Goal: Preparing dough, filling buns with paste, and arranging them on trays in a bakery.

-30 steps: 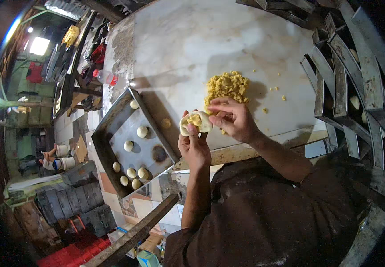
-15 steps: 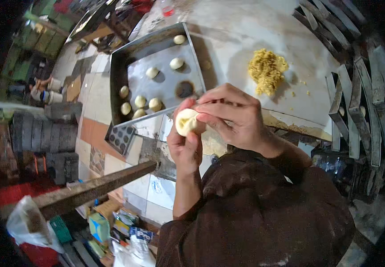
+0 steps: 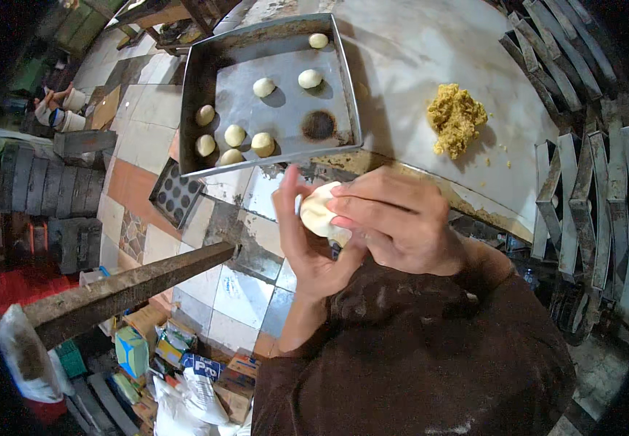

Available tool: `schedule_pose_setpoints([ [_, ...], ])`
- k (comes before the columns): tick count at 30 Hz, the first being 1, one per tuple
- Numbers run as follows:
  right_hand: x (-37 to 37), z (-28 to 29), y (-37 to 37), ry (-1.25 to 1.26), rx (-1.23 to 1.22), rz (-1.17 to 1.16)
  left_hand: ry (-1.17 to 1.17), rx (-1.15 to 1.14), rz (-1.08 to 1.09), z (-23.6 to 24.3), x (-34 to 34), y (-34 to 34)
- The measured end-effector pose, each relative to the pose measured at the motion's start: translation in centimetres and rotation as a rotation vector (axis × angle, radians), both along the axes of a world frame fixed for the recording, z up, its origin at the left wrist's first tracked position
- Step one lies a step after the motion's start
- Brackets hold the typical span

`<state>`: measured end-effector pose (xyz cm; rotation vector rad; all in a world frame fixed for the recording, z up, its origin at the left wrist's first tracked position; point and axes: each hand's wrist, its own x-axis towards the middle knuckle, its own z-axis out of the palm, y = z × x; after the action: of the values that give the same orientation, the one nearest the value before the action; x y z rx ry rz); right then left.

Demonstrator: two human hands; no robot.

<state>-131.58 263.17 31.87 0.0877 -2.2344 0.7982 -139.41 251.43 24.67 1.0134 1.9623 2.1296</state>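
A pale dough ball (image 3: 317,212) is between my hands, in front of the table's edge. My right hand (image 3: 401,221) pinches its upper right side with thumb and fingertips. My left hand (image 3: 313,254) cups it from the left and below, its forefinger pointing up and its thumb under the dough. The dough's top looks gathered, and no yellow hollow shows. Beyond my hands a square metal baking tray (image 3: 271,163) holds several round dough balls (image 3: 263,144). To the right of the tray a crumbly yellow mound (image 3: 457,120) lies on the pale tabletop (image 3: 401,51).
Stacked metal pans (image 3: 583,196) line the right side. A wooden beam (image 3: 125,291) juts in at the lower left, above boxes and bags (image 3: 191,392). A smaller moulded tray (image 3: 176,195) sits lower, past the big tray. Dark crates (image 3: 45,182) stand far left.
The dough's open yellow hollow has gone from sight, and its top is now drawn together. Both hands are lower in view, and my left forefinger has straightened up. The view has shifted slightly.
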Motion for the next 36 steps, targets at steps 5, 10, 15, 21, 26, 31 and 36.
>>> schedule_pose_setpoints([
  [5,0.5,2.1,5.6,-0.269,-0.639,0.008,-0.232,0.333,-0.444,-1.2,-1.6,4.8],
  [10,0.5,0.2,9.9,0.095,-0.488,0.03,-0.011,0.417,-0.234,2.2,-1.5,12.8],
  [15,-0.8,-2.4,13.5,0.308,-0.416,0.047,-0.238,0.404,-0.414,2.9,-2.8,17.1],
  [21,-3.9,-4.8,14.2,-0.248,-0.449,0.076,0.017,0.101,-0.324,0.6,-8.5,16.8],
  [26,-8.4,-5.5,10.9,-0.122,-0.321,-0.084,-0.039,-0.267,-0.319,-3.5,-12.4,12.3],
  [31,-12.5,-10.1,7.7,-0.257,-0.16,0.094,-0.186,-0.474,-0.583,-8.5,-16.3,8.0],
  [36,-14.6,-15.4,9.8,-0.494,-0.186,-0.268,0.376,-1.027,-0.277,-6.8,-22.3,5.5],
])
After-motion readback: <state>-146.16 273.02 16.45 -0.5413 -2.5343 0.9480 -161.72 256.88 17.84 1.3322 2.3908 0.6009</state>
